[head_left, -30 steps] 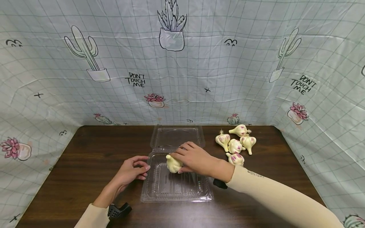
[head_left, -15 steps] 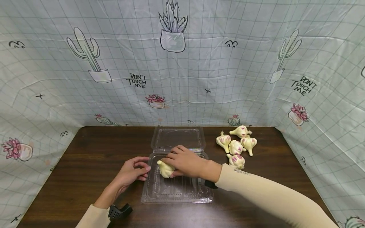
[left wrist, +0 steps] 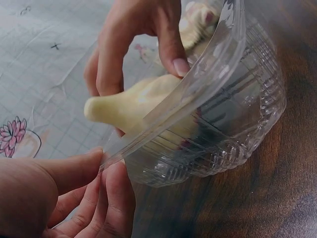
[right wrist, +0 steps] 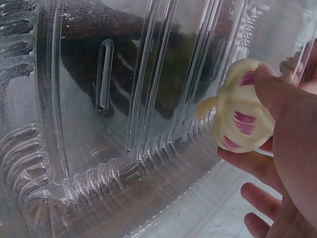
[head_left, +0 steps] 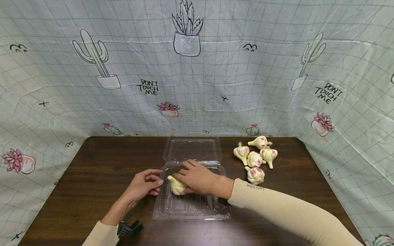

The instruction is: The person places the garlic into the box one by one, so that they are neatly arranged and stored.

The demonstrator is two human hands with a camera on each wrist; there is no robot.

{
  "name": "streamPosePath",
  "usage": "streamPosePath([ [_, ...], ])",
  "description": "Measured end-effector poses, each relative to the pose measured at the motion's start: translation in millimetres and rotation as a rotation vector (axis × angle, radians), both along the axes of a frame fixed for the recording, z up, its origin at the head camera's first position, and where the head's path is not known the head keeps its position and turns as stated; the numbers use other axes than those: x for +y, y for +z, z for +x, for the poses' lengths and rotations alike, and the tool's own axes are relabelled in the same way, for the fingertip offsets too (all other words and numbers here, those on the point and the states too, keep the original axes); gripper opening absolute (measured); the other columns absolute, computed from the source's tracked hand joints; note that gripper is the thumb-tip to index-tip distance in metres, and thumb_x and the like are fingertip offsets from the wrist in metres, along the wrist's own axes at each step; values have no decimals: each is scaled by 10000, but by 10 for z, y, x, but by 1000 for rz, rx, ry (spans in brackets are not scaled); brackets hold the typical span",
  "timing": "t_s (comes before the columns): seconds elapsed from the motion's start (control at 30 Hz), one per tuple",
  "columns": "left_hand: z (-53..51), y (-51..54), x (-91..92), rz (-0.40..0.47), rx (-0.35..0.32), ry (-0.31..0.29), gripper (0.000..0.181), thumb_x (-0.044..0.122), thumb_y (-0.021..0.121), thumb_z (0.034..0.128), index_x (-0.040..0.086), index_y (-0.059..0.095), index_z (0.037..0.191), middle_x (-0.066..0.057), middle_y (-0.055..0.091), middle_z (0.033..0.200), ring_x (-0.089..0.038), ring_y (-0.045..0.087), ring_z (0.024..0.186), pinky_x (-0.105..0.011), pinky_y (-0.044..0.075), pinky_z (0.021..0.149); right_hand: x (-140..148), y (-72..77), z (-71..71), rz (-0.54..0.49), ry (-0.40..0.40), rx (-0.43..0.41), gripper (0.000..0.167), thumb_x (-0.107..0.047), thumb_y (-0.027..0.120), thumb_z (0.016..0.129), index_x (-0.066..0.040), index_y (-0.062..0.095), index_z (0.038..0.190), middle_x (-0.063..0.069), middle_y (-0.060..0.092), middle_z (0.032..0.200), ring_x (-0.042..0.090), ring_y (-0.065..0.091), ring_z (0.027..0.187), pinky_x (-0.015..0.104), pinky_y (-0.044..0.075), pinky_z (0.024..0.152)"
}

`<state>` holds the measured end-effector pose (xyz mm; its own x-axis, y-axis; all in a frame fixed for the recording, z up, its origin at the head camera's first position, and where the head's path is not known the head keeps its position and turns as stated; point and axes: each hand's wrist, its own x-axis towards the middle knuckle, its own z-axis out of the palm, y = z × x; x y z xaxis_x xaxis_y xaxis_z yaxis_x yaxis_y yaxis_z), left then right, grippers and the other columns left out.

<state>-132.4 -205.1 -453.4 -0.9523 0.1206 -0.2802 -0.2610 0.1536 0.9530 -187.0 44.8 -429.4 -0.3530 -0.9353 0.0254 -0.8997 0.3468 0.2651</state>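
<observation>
In the head view my right hand (head_left: pixel 198 177) grips a garlic bulb (head_left: pixel 176 186) by its body, inside the left part of a clear plastic clamshell container (head_left: pixel 191 216). Thumb and fingers lie on either side of the bulb, whose stem points left; its purple streaks show in the right wrist view on the bulb (right wrist: pixel 242 106). With thumb and fingertips, my left hand (left wrist: pixel 74 198) pinches the container's left rim (left wrist: pixel 148 131). The hinged lid (head_left: pixel 192 150) lies folded back behind the base. Whether the bulb touches the container floor I cannot tell.
Several more garlic bulbs (head_left: pixel 255 159) lie in a cluster on the dark wooden table (head_left: pixel 101 171), right of the lid. A patterned cloth (head_left: pixel 197 85) hangs behind the table and along its sides.
My right hand has carried the garlic bulb left and a little nearer, toward the container's left side. My left hand stays at the rim. The other bulbs lie as before.
</observation>
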Motion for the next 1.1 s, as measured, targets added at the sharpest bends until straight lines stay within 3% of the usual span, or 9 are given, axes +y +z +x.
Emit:
streamPosePath([
  [0.4, 7, 17, 15, -9, 0, 1, 476, -15, 673, 1017, -117, 509, 1452, -88, 678, 1015, -130, 678, 733, -250, 620, 649, -71, -52, 44, 44, -13, 90, 549, -611, 639, 984, -196, 636, 1344, -41, 684, 1270, 206, 552, 1306, 376, 403, 1183],
  [0.7, 3, 23, 10, -17, 15, -3, 472, -7, 674, 1017, -116, 515, 1448, -89, 679, 1014, -140, 681, 734, -257, 623, 649, -96, -61, 53, 50, -32, 214, 555, -642, 650, 969, -192, 682, 1293, -4, 612, 1279, 208, 549, 1285, 372, 397, 1188],
  [1.1, 15, 12, 13, -11, 22, -11, 489, -3, 680, 1017, -121, 500, 1456, -93, 679, 1027, -143, 682, 734, -264, 626, 650, -103, -84, 66, 19, -71, 205, 544, -614, 662, 983, -181, 687, 1310, -3, 627, 1281, 223, 566, 1280, 369, 424, 1157],
])
